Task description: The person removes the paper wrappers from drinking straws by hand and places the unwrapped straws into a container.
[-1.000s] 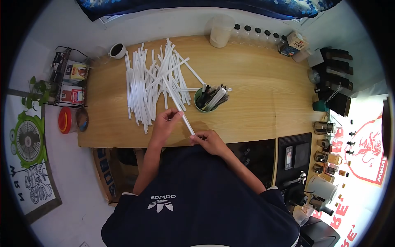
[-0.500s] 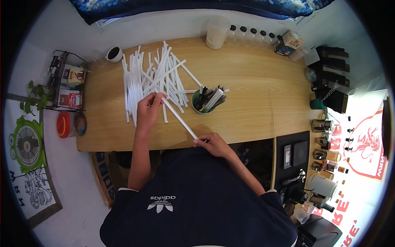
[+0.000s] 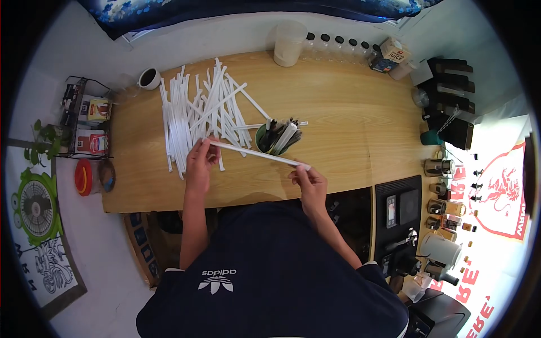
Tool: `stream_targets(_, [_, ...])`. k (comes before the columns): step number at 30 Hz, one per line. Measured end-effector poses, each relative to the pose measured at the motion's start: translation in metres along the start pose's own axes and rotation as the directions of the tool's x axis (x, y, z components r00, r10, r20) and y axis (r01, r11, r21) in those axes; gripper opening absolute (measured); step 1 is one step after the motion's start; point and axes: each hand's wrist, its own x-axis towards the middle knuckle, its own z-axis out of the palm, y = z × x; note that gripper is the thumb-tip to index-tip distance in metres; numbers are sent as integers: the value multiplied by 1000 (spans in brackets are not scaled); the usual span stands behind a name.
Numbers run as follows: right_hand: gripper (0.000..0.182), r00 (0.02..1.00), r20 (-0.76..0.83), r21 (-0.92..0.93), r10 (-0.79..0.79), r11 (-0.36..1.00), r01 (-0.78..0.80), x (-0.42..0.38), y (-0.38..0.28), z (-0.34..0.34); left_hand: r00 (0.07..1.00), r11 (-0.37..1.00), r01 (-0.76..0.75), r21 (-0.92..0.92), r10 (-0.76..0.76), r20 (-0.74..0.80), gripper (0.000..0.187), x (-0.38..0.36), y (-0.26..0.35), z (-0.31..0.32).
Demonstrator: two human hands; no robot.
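We begin at the fingertips. The left hand (image 3: 198,163) pinches one end of a long white straw (image 3: 256,154) between thumb and forefinger. The right hand (image 3: 313,187) grips the opposite end, its thumb laid along the straw and its other fingers curled beneath. We find the straw straight and suspended between both hands, its left end farther from the body than its right. (Its height above the surface we cannot tell from this view.)

Adjacent to the straw, on its far side, we locate a green cup (image 3: 259,141). It contains a bundle of slender dark and white items (image 3: 284,136), which project above the rim. Beyond the left hand and to the left of the cup, we note a loose pile of white straws (image 3: 194,112), several of them crossing at varied angles. One lies apart at the pile's right side, angled toward the cup.

All these rest on, or are held over, a wooden table (image 3: 338,129). At its far left we identify a white mug (image 3: 143,80) with dark contents. Along the back edge we list, from left to right, a translucent container (image 3: 289,48), a row of clear bottles (image 3: 338,50) with black caps, and a juice carton (image 3: 391,53). To the left of the table stands a black wire rack (image 3: 84,121) holding packets.
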Motion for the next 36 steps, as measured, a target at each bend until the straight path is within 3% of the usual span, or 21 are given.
stream_targets(1, [26, 995, -90, 142, -35, 989, 48, 1, -2, 0, 999, 999, 42, -17, -41, 31, 26, -4, -4, 0])
stream_targets(6, [26, 953, -222, 203, -208, 946, 254, 7, -41, 0, 982, 987, 158, -42, -153, 113, 19, -21, -33, 3])
stream_targets(8, [24, 859, -266, 14, -437, 889, 457, 8, -55, -5, 978, 984, 173, -39, -167, 124, 17, -24, -38, 9])
stream_targets(9, [22, 793, -269, -85, -546, 834, 545, 9, -64, -8, 979, 991, 118, 57, -126, 160, 15, -25, -39, 14])
stream_targets(11, [22, 746, -251, -139, -617, 785, 603, 10, -87, -9, 969, 971, -3, 238, -56, 242, 12, -27, -39, 23])
stream_targets(13, [21, 637, -202, -238, -744, 668, 705, 11, -107, -9, 972, 961, -26, 275, -40, 231, 11, -26, -39, 31])
stream_targets(17, [20, 540, -72, -310, -839, 533, 787, 16, -122, -8, 973, 908, -123, 401, 30, 230, 10, -26, -32, 39])
stream_targets(19, [19, 520, 3, -353, -854, 485, 800, 19, -121, -8, 957, 837, -225, 498, 94, 276, 11, -24, -28, 43])
stream_targets(21, [18, 484, 153, -425, -861, 385, 819, 23, -120, -5, 949, 824, -264, 500, 131, 286, 11, -24, -26, 47])
stream_targets(23, [17, 470, 203, -435, -859, 350, 830, 28, -120, 1, 931, 795, -334, 506, 195, 309, 11, -24, -25, 52])
stream_targets(29, [21, 462, 394, -583, -795, 173, 794, 40, -116, 17, 905, 734, -400, 549, 219, 365, 10, -27, -25, 62])
stream_targets(36, [26, 489, 331, -645, -807, 185, 741, 59, -90, 18, 849, 629, -524, 574, 334, 409, 17, -29, -18, 81])
